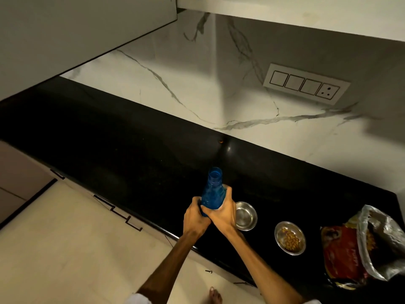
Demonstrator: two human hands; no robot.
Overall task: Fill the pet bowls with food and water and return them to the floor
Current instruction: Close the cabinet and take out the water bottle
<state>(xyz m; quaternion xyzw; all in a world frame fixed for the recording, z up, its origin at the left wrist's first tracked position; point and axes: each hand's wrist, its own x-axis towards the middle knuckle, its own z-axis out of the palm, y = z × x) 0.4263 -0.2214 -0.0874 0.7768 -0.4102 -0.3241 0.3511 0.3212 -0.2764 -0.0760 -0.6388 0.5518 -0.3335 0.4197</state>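
So: two steel bowls on the black counter (131,154), one empty bowl (246,216) just right of the hands, one kibble bowl (289,237) further right. One open food bag (359,246) at the far right edge. One blue bottle (211,191), uncapped, mouth up, tilted slightly away. Both hands wrap it low down: left hand (195,218) curled round the base, right hand (223,210) gripping the body, fingers closed. Both forearms reach in from below, wrists close together.
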